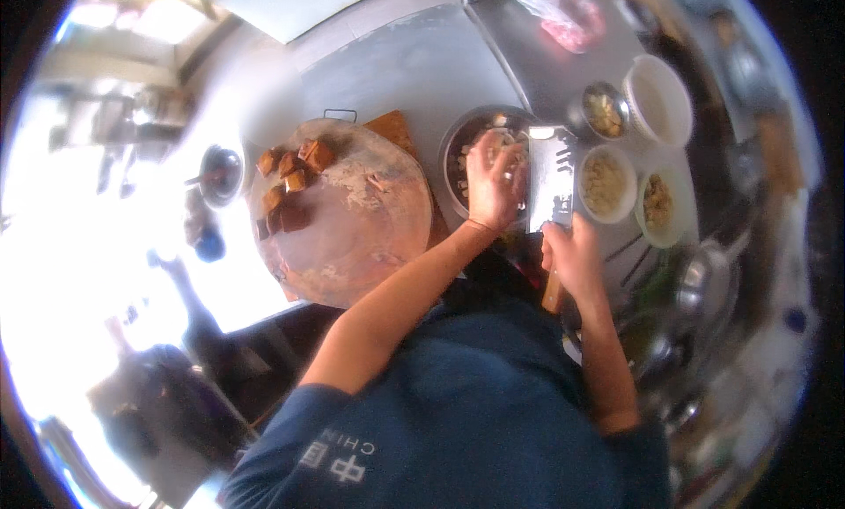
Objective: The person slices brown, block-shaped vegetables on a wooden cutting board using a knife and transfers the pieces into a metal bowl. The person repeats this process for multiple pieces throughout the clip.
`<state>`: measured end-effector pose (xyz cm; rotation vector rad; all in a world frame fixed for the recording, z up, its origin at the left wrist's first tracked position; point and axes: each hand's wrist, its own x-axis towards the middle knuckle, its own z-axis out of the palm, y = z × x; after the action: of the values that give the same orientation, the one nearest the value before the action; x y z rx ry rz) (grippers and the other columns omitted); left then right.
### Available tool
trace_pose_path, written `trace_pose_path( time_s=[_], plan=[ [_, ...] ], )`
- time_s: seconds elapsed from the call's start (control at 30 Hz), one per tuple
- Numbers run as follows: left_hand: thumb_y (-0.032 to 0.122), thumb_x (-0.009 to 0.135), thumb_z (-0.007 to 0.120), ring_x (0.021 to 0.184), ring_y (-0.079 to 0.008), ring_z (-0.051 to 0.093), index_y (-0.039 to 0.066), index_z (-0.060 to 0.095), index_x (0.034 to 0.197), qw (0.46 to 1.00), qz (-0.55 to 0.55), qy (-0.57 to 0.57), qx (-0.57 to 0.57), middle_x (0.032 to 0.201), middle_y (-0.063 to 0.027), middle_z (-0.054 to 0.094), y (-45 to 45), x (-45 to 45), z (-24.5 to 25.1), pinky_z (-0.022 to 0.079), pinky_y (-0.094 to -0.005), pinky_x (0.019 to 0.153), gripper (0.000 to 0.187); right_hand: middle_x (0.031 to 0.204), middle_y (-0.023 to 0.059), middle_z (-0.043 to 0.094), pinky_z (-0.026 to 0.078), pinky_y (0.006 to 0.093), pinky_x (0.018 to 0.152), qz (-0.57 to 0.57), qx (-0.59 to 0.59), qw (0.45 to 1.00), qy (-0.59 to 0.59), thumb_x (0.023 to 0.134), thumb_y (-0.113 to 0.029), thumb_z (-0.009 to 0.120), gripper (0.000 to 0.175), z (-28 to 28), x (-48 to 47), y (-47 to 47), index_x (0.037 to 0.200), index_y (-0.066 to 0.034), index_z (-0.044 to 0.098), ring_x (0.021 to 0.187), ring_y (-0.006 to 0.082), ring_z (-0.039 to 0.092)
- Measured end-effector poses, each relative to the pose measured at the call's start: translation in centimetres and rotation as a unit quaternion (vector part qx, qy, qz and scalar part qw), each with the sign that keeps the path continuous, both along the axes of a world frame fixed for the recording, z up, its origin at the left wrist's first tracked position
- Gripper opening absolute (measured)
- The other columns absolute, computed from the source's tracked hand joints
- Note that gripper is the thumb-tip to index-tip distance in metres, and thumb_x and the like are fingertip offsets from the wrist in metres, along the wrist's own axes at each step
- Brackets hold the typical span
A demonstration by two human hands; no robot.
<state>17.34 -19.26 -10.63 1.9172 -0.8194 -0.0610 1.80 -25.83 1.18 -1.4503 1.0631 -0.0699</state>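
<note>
My right hand (573, 255) grips the wooden handle of a cleaver (551, 179), its broad steel blade pointing away from me at the right rim of a metal bowl (451, 192). Over that bowl is my left hand (495, 179), fingers spread and bent down onto pale chopped pieces; whether it pinches any of them is hidden. Left of the bowl, a thick round wooden chopping block (370, 245) bears several browned chunks of food (295, 179) on its far left part. Small scraps lie on the block's surface.
To the right stand a small metal bowl (604, 111), a white bowl of pale pieces (606, 183), a pale green bowl (660, 208) and an empty-looking white basket (657, 99). Chopsticks (637, 258) lie nearby. A plastic bag (568, 20) is at the far right. Another bowl (221, 177) stands left.
</note>
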Motion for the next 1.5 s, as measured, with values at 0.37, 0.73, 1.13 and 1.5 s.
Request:
trace_pose_path(
  time_s=[0.37,0.73,1.13,1.5],
  plan=[
    [0.030,0.106,0.068,0.157,-0.0429,0.043,0.003,0.055,0.157,0.964,-0.258,-0.061,0.024,0.165,-0.0215,0.051,1.6,1.3,2.2,0.032,-0.0566,0.130,0.059,0.071,0.0053,0.065,0.051,0.0322,0.051,-0.009,-0.038,0.998,0.047,0.105,-0.014,0.066,0.017,1.7,-1.0,1.8,0.100,0.0015,0.062,0.054,0.0141,0.063],
    [0.009,0.090,0.077,0.144,-0.0405,0.057,0.003,0.069,0.138,0.969,-0.172,-0.139,0.113,0.148,-0.0194,0.064,25.9,10.9,-2.0,0.047,-0.0553,0.121,0.049,0.075,0.0018,0.062,0.049,0.0281,0.049,-0.014,-0.023,0.999,0.040,0.107,-0.019,0.067,0.015,-1.1,3.1,10.1,0.108,-0.0036,0.063,0.054,0.0110,0.058],
    [0.017,0.094,0.074,0.129,-0.0376,0.062,0.009,0.069,0.139,0.955,-0.096,-0.169,0.225,0.133,-0.0140,0.071,26.1,25.9,0.5,0.051,-0.0513,0.112,0.046,0.097,0.0317,0.076,0.058,0.0631,0.086,0.243,-0.314,0.900,0.178,0.106,-0.025,0.060,0.038,-8.8,12.4,23.9,0.129,0.0043,0.062,0.095,0.0533,0.074],
    [0.008,0.089,0.079,0.110,-0.0425,0.068,0.006,0.075,0.120,0.979,-0.195,-0.007,0.060,0.115,-0.0166,0.071,29.8,17.0,-1.6,0.058,-0.0479,0.096,0.031,0.098,0.0327,0.076,0.057,0.0636,0.083,0.225,-0.325,0.906,0.154,0.108,-0.025,0.056,0.049,-8.5,12.6,23.8,0.146,0.0064,0.057,0.091,0.0536,0.074]
  ],
)
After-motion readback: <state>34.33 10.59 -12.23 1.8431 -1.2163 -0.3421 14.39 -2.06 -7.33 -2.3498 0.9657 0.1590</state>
